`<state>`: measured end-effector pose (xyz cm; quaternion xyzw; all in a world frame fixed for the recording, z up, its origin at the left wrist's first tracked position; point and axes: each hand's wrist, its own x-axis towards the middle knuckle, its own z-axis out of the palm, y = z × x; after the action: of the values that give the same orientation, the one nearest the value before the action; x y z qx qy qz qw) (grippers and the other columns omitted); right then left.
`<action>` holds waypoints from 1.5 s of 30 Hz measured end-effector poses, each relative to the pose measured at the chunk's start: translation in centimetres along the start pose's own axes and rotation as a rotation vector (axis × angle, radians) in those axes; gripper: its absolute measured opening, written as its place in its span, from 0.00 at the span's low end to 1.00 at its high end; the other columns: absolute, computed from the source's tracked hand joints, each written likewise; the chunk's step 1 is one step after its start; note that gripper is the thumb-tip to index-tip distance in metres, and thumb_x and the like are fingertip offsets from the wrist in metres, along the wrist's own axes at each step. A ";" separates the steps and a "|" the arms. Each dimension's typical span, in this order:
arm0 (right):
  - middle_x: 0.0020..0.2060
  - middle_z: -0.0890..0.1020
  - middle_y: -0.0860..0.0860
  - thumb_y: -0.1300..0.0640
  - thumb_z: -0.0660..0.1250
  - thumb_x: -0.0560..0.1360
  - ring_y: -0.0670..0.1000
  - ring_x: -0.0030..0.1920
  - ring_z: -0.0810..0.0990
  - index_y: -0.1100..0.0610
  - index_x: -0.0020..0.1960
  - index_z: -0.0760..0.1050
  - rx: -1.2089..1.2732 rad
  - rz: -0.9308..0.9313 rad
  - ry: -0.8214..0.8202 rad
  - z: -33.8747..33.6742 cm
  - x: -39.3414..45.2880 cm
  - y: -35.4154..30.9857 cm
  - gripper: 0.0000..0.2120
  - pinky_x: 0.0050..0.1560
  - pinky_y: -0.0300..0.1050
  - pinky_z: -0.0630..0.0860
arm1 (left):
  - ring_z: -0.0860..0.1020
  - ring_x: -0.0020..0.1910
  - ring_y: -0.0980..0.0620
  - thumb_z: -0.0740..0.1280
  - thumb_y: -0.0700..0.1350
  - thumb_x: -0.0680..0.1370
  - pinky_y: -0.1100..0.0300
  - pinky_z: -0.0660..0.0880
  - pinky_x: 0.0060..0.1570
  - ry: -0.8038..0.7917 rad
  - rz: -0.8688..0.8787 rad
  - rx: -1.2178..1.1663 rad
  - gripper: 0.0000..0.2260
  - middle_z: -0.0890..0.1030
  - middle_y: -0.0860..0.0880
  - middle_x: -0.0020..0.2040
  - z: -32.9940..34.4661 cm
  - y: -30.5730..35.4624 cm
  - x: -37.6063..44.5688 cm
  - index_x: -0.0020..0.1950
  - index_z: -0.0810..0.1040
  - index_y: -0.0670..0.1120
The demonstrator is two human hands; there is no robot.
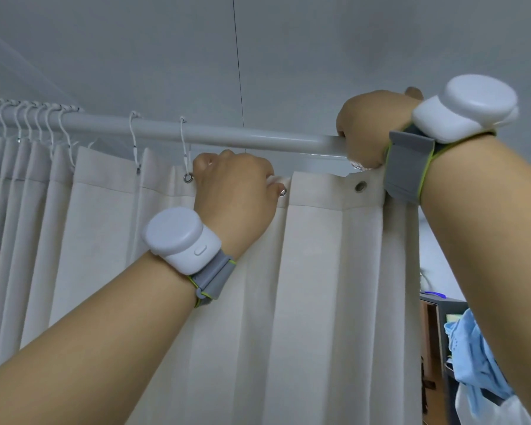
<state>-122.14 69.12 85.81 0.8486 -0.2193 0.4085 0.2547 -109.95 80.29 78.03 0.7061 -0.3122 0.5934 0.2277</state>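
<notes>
A cream curtain (316, 271) with metal eyelets along its top hem hangs below a white rod (252, 138). My left hand (233, 185) grips the top hem between two eyelets (188, 177), its fingers curled over the edge. My right hand (365, 130) is raised higher at the rod, fingers curled around it or around something clear at it; what exactly it holds is hidden. A free eyelet (361, 186) sits just below my right wrist. Two white hooks (183, 142) hang on the rod and go down to the hem.
Several more hooks (28, 118) are bunched at the rod's far left, above gathered curtain folds. A dark shelf (439, 326) with a blue cloth (469, 357) draped on it stands at the lower right. The ceiling is close above the rod.
</notes>
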 end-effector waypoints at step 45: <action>0.33 0.79 0.40 0.51 0.73 0.71 0.38 0.34 0.75 0.47 0.50 0.82 0.833 -0.393 0.060 -1.9 3.4 -5.7 0.09 0.36 0.32 0.68 | 0.73 0.47 0.47 0.63 0.55 0.77 0.53 0.63 0.53 0.080 -0.013 -0.046 0.13 0.73 0.53 0.34 -4.1 -6.3 -1.6 0.36 0.74 0.50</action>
<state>-117.94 74.14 88.10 0.8919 0.1361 0.4303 -0.0290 -108.49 87.85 77.53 0.6784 -0.3116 0.6124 0.2601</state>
